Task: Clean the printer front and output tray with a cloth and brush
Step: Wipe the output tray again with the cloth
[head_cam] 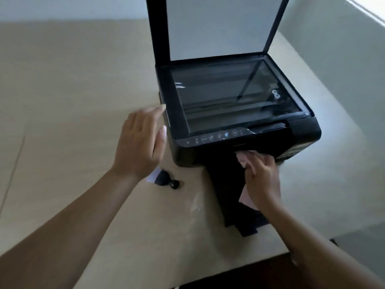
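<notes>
One black all-in-one printer stands on the far right part of a beige table, front facing the person. Its scanner lid is raised upright, exposing the scanner glass. The control panel runs along the front top edge. The output tray is extended from the front, out over the table toward the near edge.

The right hand grips a pink cloth, fingers curled round it. The cloth is pressed against the printer front just below the control panel, above the tray. A corner of the cloth hangs below the hand over the tray.

The left hand is held with fingers extended and holds nothing. It is just beside the printer's left side; contact cannot be confirmed. The two hands are well apart.

A small brush with a black knob handle and pale bristles lies on the table near the printer's front left corner, partly hidden by the left wrist.
</notes>
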`<state>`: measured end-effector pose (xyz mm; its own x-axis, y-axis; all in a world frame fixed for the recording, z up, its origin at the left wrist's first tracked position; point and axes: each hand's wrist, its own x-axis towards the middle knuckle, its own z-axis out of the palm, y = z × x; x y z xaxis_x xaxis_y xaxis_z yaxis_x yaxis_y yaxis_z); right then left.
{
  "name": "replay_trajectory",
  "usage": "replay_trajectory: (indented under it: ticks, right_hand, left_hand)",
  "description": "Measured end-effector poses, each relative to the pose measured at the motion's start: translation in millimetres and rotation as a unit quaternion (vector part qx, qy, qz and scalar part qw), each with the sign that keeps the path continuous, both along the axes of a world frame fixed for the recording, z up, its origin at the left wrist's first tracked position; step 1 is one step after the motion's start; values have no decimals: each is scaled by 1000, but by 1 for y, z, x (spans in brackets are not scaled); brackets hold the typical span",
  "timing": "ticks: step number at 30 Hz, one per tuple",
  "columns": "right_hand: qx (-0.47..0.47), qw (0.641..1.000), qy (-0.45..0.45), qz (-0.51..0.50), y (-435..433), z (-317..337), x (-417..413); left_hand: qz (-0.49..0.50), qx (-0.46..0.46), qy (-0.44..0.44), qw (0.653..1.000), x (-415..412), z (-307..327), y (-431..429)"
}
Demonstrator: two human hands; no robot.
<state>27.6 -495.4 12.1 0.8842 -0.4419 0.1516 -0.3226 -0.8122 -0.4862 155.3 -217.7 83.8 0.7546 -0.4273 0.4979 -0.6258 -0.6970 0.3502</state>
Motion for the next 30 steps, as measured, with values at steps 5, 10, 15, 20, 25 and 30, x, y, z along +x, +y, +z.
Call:
replay_trajectory:
  ticks: [5, 10, 15, 20, 25, 30]
  right_hand:
    - [-131, 979, 146, 64, 6, -35, 28]
    - [-114, 903, 50, 411, 3, -46, -9]
    - [-144, 974, 114, 137, -37, -50, 11]
    - [-139, 908, 29, 393, -12, -69, -4]
    - [-138, 932, 13, 336, -71, -70, -17]
    - [-116, 961, 53, 246, -2, -52, 19]
  left_hand:
    - [-28, 40, 133, 990, 24, 17, -84]
    - [48, 204, 143, 967, 30, 1, -102]
    - [63, 239, 131, 960, 29, 0, -109]
    - [95, 234, 153, 955, 35, -2, -122]
    - [115, 221, 138, 959, 32, -1, -125]
    - [118, 220, 143, 958, 32, -1, -126]
